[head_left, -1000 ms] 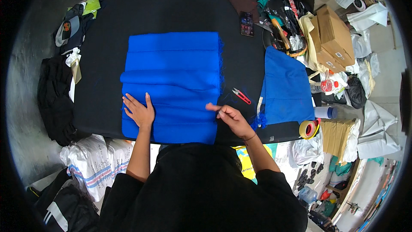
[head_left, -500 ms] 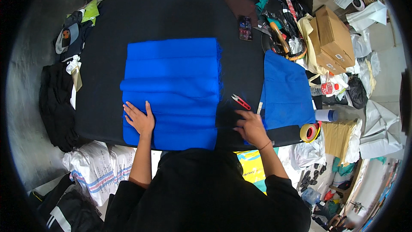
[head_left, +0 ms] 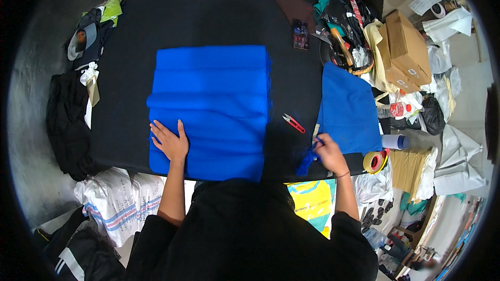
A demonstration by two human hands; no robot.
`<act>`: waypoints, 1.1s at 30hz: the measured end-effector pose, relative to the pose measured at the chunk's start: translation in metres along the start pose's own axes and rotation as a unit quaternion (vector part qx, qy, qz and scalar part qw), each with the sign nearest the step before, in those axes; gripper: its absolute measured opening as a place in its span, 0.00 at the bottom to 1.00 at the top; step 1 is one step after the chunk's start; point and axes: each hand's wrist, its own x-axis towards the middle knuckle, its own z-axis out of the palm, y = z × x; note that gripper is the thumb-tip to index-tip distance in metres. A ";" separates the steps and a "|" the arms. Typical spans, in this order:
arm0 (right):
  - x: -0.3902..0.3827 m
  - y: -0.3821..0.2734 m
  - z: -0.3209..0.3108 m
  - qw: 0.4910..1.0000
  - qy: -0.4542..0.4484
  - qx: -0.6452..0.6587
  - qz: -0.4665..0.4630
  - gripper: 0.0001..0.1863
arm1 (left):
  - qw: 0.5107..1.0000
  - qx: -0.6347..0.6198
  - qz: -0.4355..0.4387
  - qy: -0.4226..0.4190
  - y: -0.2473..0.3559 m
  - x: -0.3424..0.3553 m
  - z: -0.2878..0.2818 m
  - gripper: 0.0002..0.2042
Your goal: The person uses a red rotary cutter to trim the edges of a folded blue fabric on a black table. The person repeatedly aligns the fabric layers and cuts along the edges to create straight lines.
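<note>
Bright blue cloth (head_left: 213, 80) lies folded beneath a spread left hand (head_left: 172, 143)

The cloth sits left of centre on a black-covered table (head_left: 208, 10), reaching its front edge, in broad crosswise folds, with loose fibres fringing its right side. The left hand rests on its lower left part, palm down, fingers extended and thumb held apart, grasping nothing. The right hand (head_left: 330, 155) is well apart from it, at the lower left corner of a second, duller blue cloth (head_left: 349, 106). Its fingers curl inward beside a tuft of blue threads (head_left: 305, 163); whether any strands are pinched between them cannot be made out. Red-handled snips (head_left: 295, 124) lie between the two cloths, blades toward the upper left. A tape roll (head_left: 366, 162) sits to the right of the right hand, near the table's front edge. Farther back, a dark phone (head_left: 300, 35) lies next to a brown piece of fabric (head_left: 291, 8), and a filled basket (head_left: 362, 71) stands near cardboard boxes (head_left: 410, 44).
</note>
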 end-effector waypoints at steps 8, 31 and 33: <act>0.010 -0.043 0.034 0.903 -0.151 -0.339 -0.217 0.15 | 1.000 -0.004 0.003 0.007 0.001 0.001 -0.002 0.49; 0.004 -0.053 0.030 0.883 -0.181 -0.410 -0.143 0.17 | 0.998 0.011 -0.013 -0.060 0.015 -0.007 -0.026 0.52; 0.011 -0.057 0.042 0.909 -0.202 -0.304 -0.204 0.13 | 0.996 -0.027 -0.038 -0.071 0.026 -0.019 -0.024 0.52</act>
